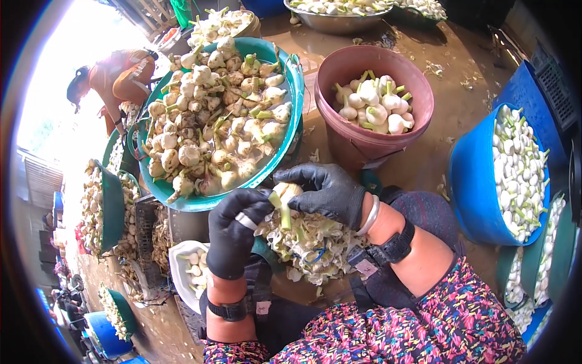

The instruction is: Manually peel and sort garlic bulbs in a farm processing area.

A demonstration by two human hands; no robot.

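From my remote seat I see a heap of pale peels directly below the grip, with one dark-clad knee just right of it. Well beyond, to the left, another person bends low.

In the grip itself is a garlic bulb, its cut green stem pointing down toward the peels. My right hand, gloved in black, has its fingers closed around it; my left hand is curled narrow against the stem side, but I cannot tell what its fingertips pinch.

Just past the grip, to the left, a teal basin is heaped with soiled, stemmed bulbs. Beyond and right, a pink bucket holds cleaner white ones. Farther right, a blue tub brims with white garlic; left of the peels, a white container holds some pieces.

My hands cover part of the heap, and whatever bears it is mostly hidden. The metal basin far beyond is cut off at the top; the far left blurs.
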